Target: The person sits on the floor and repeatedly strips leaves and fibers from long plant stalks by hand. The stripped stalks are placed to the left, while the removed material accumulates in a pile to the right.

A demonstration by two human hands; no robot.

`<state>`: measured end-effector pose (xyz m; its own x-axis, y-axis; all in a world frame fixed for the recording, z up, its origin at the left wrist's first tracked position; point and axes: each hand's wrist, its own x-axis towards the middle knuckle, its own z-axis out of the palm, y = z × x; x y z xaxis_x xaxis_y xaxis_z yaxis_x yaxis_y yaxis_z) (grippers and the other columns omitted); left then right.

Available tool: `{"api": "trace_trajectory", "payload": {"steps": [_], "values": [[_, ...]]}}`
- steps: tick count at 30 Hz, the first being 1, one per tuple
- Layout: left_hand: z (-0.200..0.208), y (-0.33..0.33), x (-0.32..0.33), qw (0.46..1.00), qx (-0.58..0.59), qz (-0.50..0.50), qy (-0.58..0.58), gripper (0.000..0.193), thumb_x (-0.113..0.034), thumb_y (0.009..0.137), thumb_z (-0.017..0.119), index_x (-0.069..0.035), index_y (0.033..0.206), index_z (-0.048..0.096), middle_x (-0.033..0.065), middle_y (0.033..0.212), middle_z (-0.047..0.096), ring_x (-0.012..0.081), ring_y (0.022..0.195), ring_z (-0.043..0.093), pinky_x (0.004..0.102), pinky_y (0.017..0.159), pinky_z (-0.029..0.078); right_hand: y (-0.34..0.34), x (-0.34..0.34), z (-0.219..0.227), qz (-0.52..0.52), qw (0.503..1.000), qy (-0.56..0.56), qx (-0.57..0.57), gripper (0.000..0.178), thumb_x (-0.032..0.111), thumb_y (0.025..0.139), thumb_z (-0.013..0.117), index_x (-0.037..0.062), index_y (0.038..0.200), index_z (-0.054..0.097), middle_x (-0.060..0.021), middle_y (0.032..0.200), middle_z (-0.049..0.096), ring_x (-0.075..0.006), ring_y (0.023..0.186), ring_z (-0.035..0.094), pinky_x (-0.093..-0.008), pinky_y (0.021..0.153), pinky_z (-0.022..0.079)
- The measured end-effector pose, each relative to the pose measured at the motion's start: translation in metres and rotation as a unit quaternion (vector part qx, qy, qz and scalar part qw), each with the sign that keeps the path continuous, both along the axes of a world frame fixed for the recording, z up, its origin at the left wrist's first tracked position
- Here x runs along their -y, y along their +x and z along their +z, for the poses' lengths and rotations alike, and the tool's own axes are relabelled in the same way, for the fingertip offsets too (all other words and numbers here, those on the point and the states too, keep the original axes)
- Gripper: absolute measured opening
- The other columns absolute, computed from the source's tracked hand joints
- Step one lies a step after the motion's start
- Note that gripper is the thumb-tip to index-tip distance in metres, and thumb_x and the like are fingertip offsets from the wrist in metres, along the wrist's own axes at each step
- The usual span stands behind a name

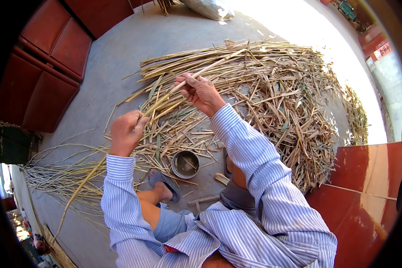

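Note:
A long yellow reed stalk (pixel 161 101) runs slantwise between my hands. My left hand (pixel 125 132) is closed in a fist around its middle part, and the thin lower end trails off past my left sleeve toward the lower left. Farther up, my right hand (pixel 202 94) pinches the stalk between thumb and fingers. The pale, thicker tip (pixel 225 60) sticks out beyond it, above a heap of cut reeds (pixel 272 85). Both forearms are in blue-and-white striped sleeves. Whether anything else is inside the left fist is hidden.
Between my feet stands a round grey pot (pixel 173 166) with something dark inside. Thin branching stalks (pixel 62 178) spread at the left. Dry leaves and husks (pixel 299 129) cover the floor at right. Red cabinets (pixel 49 67) stand far left, and red panels (pixel 357 187) at lower right.

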<state>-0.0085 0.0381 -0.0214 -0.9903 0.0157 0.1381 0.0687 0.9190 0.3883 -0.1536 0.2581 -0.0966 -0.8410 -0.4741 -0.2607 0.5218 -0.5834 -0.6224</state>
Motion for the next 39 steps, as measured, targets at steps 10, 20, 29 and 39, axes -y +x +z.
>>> {"api": "trace_trajectory", "payload": {"steps": [10, 20, 29, 39], "values": [[0.013, -0.003, -0.004, 0.98, -0.156, -0.038, -0.122, 0.016, -0.019, 0.083, 0.07, -0.006, 0.079, 0.061, 0.0112, 0.075, 0.061, 0.0328, 0.067, 0.057, 0.0413, 0.06, 0.041, -0.013, -0.012, -0.01, -0.038, 0.99, 0.135, 0.018, 0.02, 0.022, 0.094, 0.065, 0.0028, 0.098, 0.061, -0.0063, 0.086, 0.066, -0.012, 0.072, 0.064, -0.0221, 0.058, 0.055], [0.025, 0.019, 0.033, 0.994, -0.105, -0.012, -0.011, 0.015, -0.01, 0.079, 0.073, -0.002, 0.078, 0.06, 0.0138, 0.064, 0.056, 0.0307, 0.06, 0.055, 0.0387, 0.054, 0.038, -0.046, -0.083, -0.029, -0.131, 0.974, 0.058, 0.173, 0.081, 0.05, 0.095, 0.055, -0.0047, 0.145, 0.021, -0.0219, 0.142, 0.041, -0.0286, 0.125, 0.048, -0.0403, 0.102, 0.043], [-0.016, 0.105, 0.087, 0.99, 0.005, 0.031, -0.136, 0.021, -0.016, 0.075, 0.074, -0.005, 0.079, 0.057, 0.0147, 0.073, 0.06, 0.0387, 0.069, 0.057, 0.0485, 0.061, 0.041, -0.06, -0.081, -0.037, -0.109, 0.987, -0.077, 0.087, 0.025, 0.026, 0.098, 0.058, 0.0025, 0.102, 0.063, -0.0041, 0.091, 0.063, -0.0147, 0.082, 0.058, -0.0289, 0.077, 0.052], [-0.07, 0.298, 0.229, 0.919, 0.135, 0.203, -0.31, 0.019, -0.017, 0.075, 0.073, -0.006, 0.079, 0.058, 0.0156, 0.077, 0.063, 0.039, 0.077, 0.059, 0.0516, 0.074, 0.042, -0.051, -0.065, -0.027, 0.012, 0.996, 0.085, 0.021, 0.023, 0.023, 0.1, 0.054, 0.0042, 0.098, 0.066, -0.0021, 0.083, 0.064, -0.0114, 0.078, 0.061, -0.0247, 0.066, 0.052]]}}
